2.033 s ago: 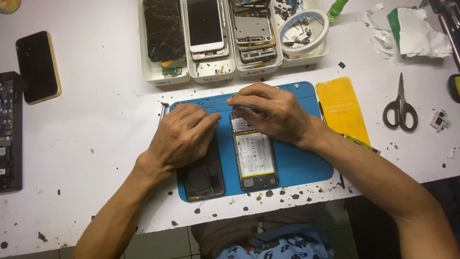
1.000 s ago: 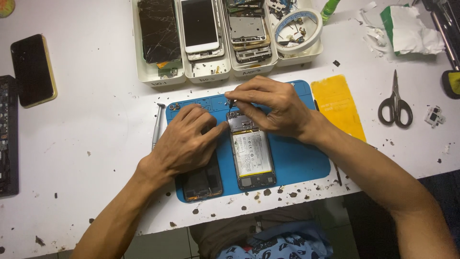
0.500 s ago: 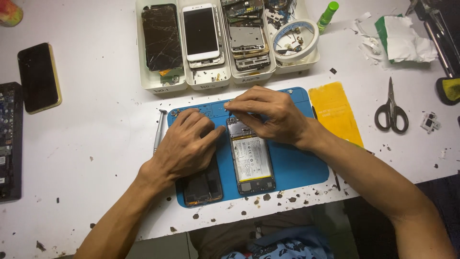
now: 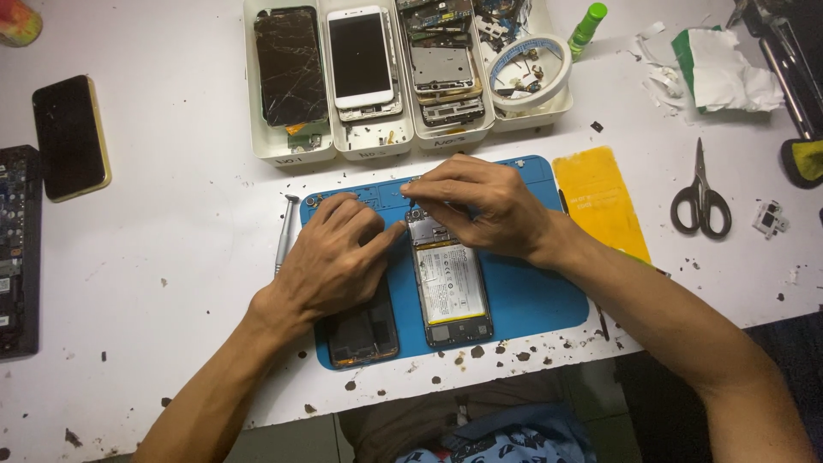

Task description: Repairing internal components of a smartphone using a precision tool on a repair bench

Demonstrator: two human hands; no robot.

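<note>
An opened phone (image 4: pixel 452 287) lies on the blue mat (image 4: pixel 536 296), back cover off, battery and board exposed. Its long axis runs near to far, the board end pointing far toward the trays (image 4: pixel 287 154). A second dark panel (image 4: pixel 360 330) lies on the mat just left of it, partly under the left hand (image 4: pixel 339 257).

The left hand rests flat, palm down, fingers loosely curled; its thumb touches the phone's upper left edge. It grips nothing.

The right hand (image 4: pixel 480 206) covers the far end of the phone, fingertips pinched together; what they hold, if anything, cannot be told.

Status: the phone is open, the battery is in place, and work is at the board end. A screwdriver (image 4: pixel 284 233) lies unused left of the mat.
</note>
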